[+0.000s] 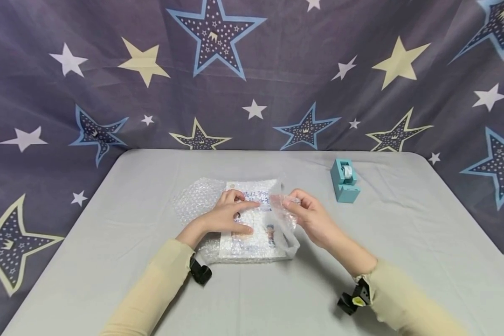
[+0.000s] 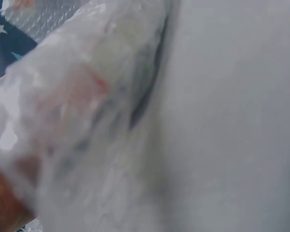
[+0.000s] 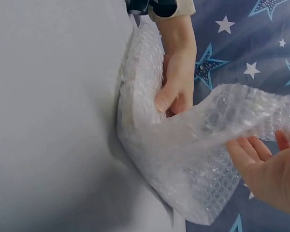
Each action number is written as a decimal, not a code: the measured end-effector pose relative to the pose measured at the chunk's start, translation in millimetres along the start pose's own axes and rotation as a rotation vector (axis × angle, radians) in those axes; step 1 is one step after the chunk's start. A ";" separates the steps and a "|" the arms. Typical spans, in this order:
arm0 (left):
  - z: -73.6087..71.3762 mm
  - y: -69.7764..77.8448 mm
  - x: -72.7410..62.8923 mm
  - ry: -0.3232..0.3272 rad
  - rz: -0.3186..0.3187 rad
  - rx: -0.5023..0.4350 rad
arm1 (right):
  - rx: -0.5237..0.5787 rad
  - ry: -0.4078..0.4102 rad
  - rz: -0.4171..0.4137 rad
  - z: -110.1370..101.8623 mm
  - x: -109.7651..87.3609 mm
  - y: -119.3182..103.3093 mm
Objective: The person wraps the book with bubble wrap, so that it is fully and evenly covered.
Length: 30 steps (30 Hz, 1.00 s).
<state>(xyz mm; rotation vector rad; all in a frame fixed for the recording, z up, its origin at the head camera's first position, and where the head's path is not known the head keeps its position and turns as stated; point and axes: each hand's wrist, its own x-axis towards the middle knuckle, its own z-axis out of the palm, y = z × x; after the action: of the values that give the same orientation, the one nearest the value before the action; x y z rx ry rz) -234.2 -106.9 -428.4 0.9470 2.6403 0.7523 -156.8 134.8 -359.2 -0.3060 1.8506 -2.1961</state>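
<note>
On the pale grey table [image 1: 256, 298], a flat white rectangular item with blue print [image 1: 256, 245] lies in clear bubble wrap [image 1: 199, 200]. The left hand [image 1: 224, 218], fingers spread, rests on it; the right hand [image 1: 312, 218] pinches the wrap's loose flap. Beyond, rightward, stands a teal block-shaped tape dispenser [image 1: 345, 191], before a dark, star-patterned cloth backdrop [image 1: 277, 56].

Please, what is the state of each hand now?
Left hand: open, resting on clear plastic bubble wrap.
Right hand: closed, pinching the wrap's loose flap.
</note>
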 end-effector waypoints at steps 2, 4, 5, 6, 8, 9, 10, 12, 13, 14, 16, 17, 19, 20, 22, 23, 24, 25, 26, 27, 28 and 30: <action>0.3 0.0 0.3 0.004 -0.004 0.003 | -0.002 -0.010 -0.005 4.9 5.2 5.6; 1.0 0.0 0.1 0.010 -0.013 0.006 | -0.019 -0.014 -0.015 9.6 9.9 12.6; 1.5 0.1 0.3 0.009 -0.020 0.008 | -0.032 -0.016 -0.021 11.7 12.2 16.7; 2.2 0.0 0.4 0.010 -0.023 0.009 | -0.047 -0.017 -0.026 13.9 14.1 20.4; 2.9 0.2 0.4 0.009 -0.036 0.007 | -0.087 -0.013 -0.035 17.8 16.9 26.3; 3.1 0.1 0.4 0.009 -0.040 0.009 | -0.105 -0.013 -0.039 19.5 18.1 28.7; 3.2 0.0 0.5 0.011 -0.038 0.007 | -0.119 -0.014 -0.040 20.9 19.2 30.6; 2.8 -0.3 0.2 0.017 -0.035 0.000 | -0.139 -0.019 -0.040 23.2 21.1 33.5; 2.4 -0.5 -0.1 0.019 -0.035 -0.004 | -0.148 -0.020 -0.040 24.0 22.1 34.8; 2.0 -0.7 -0.4 0.022 -0.033 -0.010 | -0.152 -0.022 -0.038 24.8 22.8 35.8; 1.4 -1.2 -0.9 0.025 -0.025 -0.014 | -0.161 -0.021 -0.032 25.7 24.1 37.9; 1.4 -1.4 -1.0 0.024 -0.023 -0.015 | -0.166 -0.021 -0.028 26.2 24.6 39.0; 1.1 -1.6 -1.1 0.024 -0.013 -0.019 | -0.173 -0.028 -0.019 26.8 25.6 41.7; 1.1 -1.9 -1.1 0.024 -0.008 -0.020 | -0.176 -0.033 -0.016 27.3 26.1 42.9; 1.2 -2.5 -0.9 0.025 0.002 -0.016 | -0.183 -0.045 -0.015 28.1 27.3 46.0; 1.3 -3.0 -0.9 0.024 0.004 -0.016 | -0.186 -0.053 -0.015 28.7 27.6 47.2; 1.4 -3.1 -0.9 0.023 0.005 -0.012 | -0.193 -0.060 -0.020 29.1 28.0 48.4; 1.5 -3.2 -0.9 0.022 0.004 -0.014 | -0.205 -0.066 -0.025 29.7 28.1 49.2; 1.6 -3.3 -0.8 0.021 0.001 -0.019 | -0.221 -0.073 -0.035 30.1 28.4 50.1; 1.6 -3.3 -0.8 0.020 0.000 -0.023 | -0.236 -0.079 -0.042 30.3 28.6 50.9; 1.7 -3.4 -0.7 0.020 -0.002 -0.030 | -0.252 -0.083 -0.048 30.5 28.9 51.5; 1.5 -3.3 -0.8 0.018 -0.001 -0.048 | -0.285 -0.088 -0.065 30.4 29.4 52.6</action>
<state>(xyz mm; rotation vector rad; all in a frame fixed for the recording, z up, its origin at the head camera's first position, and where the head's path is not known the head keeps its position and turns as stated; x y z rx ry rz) -234.7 -109.0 -431.4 0.9302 2.6259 0.8237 -172.0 88.5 -405.9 -0.5148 2.1302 -1.9210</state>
